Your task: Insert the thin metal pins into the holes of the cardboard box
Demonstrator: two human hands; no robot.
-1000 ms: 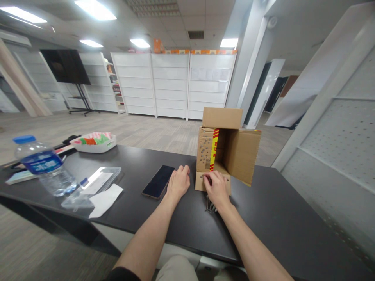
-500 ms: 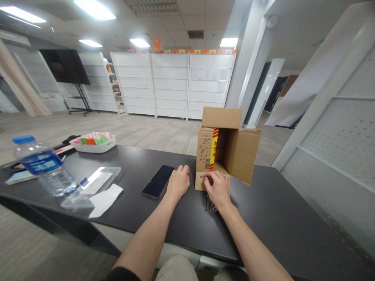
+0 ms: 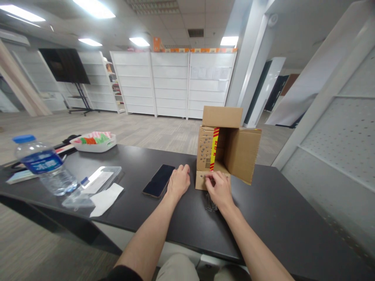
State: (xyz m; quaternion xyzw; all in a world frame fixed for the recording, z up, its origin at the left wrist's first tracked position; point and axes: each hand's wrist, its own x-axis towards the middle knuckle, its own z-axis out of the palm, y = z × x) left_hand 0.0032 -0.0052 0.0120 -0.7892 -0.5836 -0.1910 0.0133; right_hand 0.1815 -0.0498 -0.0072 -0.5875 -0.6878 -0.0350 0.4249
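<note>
An open cardboard box (image 3: pixel 204 154) stands on the dark table, its near face dotted with several small holes or round spots and crossed by red-yellow tape. My right hand (image 3: pixel 219 189) is at its lower flap, thumb and forefinger pinched beside a small hole. Whatever lies between those fingertips is too small to make out. Under this hand, a bunch of several thin metal nails or screws (image 3: pixel 210 203) lies on the table. My left hand (image 3: pixel 179 180) rests palm down with fingers curled, left of the box and next to a black smartphone (image 3: pixel 159 180); I see nothing in it.
Left on the table (image 3: pixel 131 212) are a water bottle (image 3: pixel 43 164), a clear plastic case (image 3: pixel 102 179) and a piece of white paper (image 3: pixel 107 200). Farther back sits a white basket (image 3: pixel 95 147) with colourful packets. A perforated panel (image 3: pixel 345 128) rises at the right.
My right hand has shifted very slightly right at the box flap, and its thumb and forefinger show a wider loop. My left hand stays in place.
</note>
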